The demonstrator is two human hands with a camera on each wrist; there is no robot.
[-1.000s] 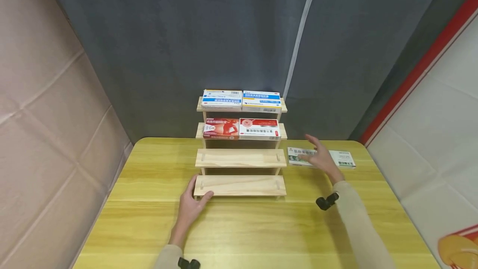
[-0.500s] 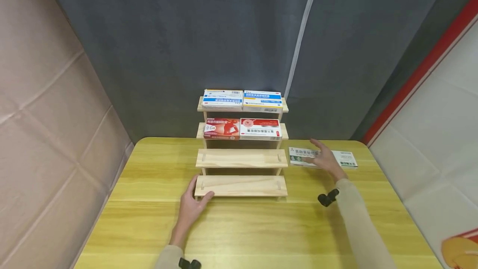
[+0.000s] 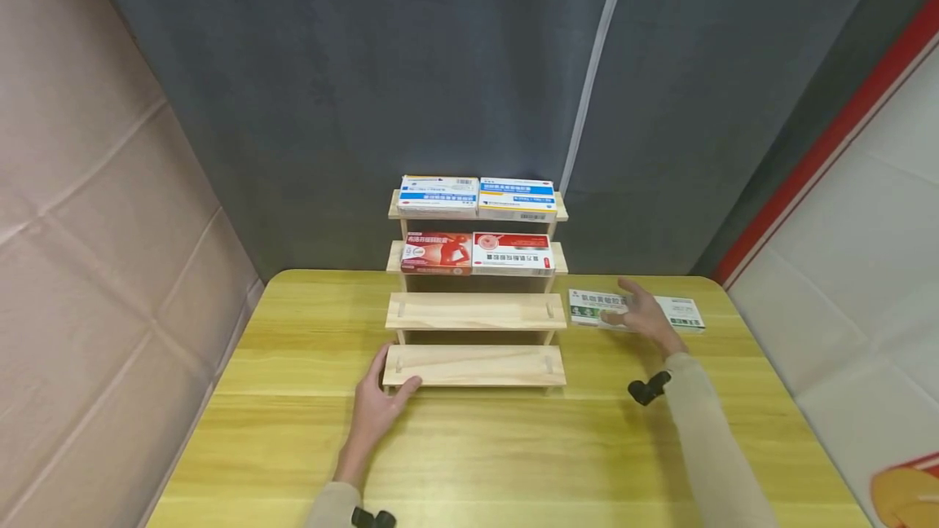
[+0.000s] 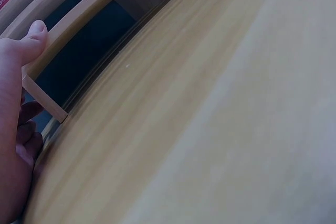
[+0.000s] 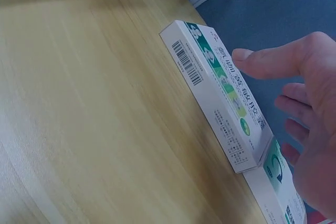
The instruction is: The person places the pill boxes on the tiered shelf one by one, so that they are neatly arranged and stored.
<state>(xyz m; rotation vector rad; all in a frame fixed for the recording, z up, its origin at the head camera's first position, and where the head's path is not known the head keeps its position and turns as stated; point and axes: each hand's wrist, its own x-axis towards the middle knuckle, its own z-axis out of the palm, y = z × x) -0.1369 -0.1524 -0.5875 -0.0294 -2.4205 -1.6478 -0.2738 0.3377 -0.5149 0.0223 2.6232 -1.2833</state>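
A four-step wooden display rack (image 3: 477,312) stands on the table. My left hand (image 3: 374,410) grips the left end of its lowest step, thumb (image 4: 35,40) over the front edge and curled fingers (image 4: 29,135) by the side leg. To the rack's right lie two white-and-green medicine boxes end to end: the nearer one to the rack (image 3: 589,300) and the farther one (image 3: 684,314). Over them hovers my right hand (image 3: 645,318), fingers spread and nothing held. In the right wrist view, its thumb (image 5: 262,62) is close over the printed face of one medicine box (image 5: 210,90).
Two blue-and-white medicine boxes (image 3: 438,195) lie side by side on the top step. The step below bears a red medicine box (image 3: 436,253) and a red-and-white one (image 3: 512,253). A grey curtain (image 3: 367,88) hangs behind the wooden table (image 3: 477,463).
My right hand has shifted slightly to the right over the white-and-green medicine boxes. The left hand keeps its grip on the rack, and the boxes stay in place.
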